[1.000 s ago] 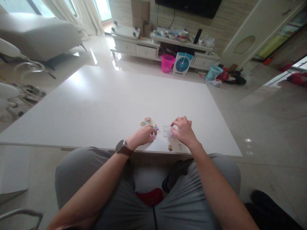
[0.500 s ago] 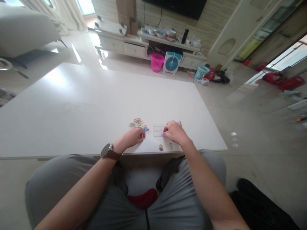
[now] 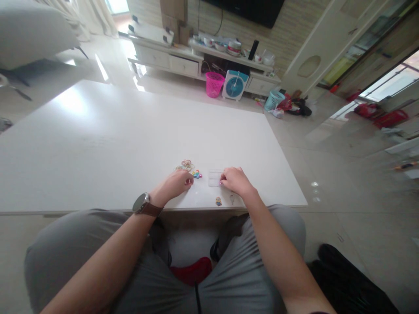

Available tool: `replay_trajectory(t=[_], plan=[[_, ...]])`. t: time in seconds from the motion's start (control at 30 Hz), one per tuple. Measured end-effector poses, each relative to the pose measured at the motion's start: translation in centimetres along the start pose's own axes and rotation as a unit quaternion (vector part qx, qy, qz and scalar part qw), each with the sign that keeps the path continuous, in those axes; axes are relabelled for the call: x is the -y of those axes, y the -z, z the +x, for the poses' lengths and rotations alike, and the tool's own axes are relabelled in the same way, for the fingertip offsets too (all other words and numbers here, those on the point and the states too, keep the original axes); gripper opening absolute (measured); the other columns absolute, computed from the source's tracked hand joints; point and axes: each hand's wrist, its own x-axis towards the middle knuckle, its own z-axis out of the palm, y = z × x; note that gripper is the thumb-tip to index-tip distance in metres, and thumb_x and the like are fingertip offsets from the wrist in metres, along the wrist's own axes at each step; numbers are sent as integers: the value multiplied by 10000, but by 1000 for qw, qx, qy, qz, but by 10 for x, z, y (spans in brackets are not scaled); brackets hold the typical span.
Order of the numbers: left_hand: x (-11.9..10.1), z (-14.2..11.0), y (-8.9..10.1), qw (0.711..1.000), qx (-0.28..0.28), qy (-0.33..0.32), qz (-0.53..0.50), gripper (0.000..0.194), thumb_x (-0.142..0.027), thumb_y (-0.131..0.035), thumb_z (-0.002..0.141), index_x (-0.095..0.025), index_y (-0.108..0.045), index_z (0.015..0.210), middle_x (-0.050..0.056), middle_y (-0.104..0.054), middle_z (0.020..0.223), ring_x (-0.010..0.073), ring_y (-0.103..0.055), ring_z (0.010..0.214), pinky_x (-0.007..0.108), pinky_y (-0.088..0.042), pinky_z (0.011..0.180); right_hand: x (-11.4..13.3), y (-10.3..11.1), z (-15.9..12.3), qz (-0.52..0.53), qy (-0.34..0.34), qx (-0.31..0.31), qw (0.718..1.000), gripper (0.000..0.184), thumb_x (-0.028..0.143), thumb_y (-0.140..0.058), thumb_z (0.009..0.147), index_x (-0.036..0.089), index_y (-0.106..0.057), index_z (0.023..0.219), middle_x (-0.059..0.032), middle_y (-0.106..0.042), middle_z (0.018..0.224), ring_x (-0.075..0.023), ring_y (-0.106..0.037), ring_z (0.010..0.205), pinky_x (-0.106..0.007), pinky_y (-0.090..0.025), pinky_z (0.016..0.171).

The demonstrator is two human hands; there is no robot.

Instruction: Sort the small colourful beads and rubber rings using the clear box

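Observation:
My left hand (image 3: 176, 184) rests over the white table with its fingers curled in. A hint of reddish pink shows among them, too small to name. Close by its fingertips lies a pile of small shiny colourful pieces (image 3: 197, 174). Just beyond are several thin rings or bands (image 3: 186, 165), partly covered by the hand. My right hand (image 3: 236, 179) is at the right side of a clear divided plastic box (image 3: 213, 172), thumb and fingers pinched on a small pink piece (image 3: 221, 183). Nearer the edge lie a yellow-and-blue cartoon figure charm (image 3: 218, 201) and a small pale keyring-like piece (image 3: 232, 199).
The white table (image 3: 131, 131) stretches away in front and to the left; its near edge runs above my knees. Across the floor stand a pink basket (image 3: 214, 84), a blue-and-white fan (image 3: 235, 85) and a light-blue basket (image 3: 274, 100) before a low cabinet (image 3: 153, 56).
My left hand has drawn slightly left and up, now overlapping part of the rings. My right hand stays at the box, its fingers lower around the pink piece. The view has shifted slightly.

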Motion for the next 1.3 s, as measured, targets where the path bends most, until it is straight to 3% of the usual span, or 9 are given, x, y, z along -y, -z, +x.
replay_trajectory(t=[0.37,0.73,1.0,1.3], plan=[[2,1,-1,1000,2,-2,2,190,-162,-558,809,-174,-748,798,72,-737,815,191,-634,736,288,-452,708,1,5,-3,-21,0,5,1000,185,212,-599,892,222,-782,919,-65,-771,1032,-203,-684,1011,-270,-453,896],[5,3,-7,1000,-5,-22,-12,217,-126,-562,780,-180,-770,808,54,-732,772,171,-630,713,261,-451,692,5,6,-9,-59,19,7,998,238,176,-501,939,205,-735,974,-84,-709,1114,-207,-671,972,-287,-453,849],[-3,2,-6,1000,0,-24,-1,234,-102,-560,769,-168,-775,835,69,-745,820,184,-646,756,274,-467,736,6,9,-15,-52,20,-41,998,174,221,-516,971,200,-689,975,-72,-671,1098,-207,-652,915,-308,-442,809],[-11,0,-5,999,0,-38,0,212,-82,-550,761,-165,-740,810,65,-722,791,183,-629,737,278,-445,696,44,-8,-19,-17,129,-79,988,144,178,-524,970,178,-667,977,-90,-634,1066,-227,-550,1058,-334,-429,894]])
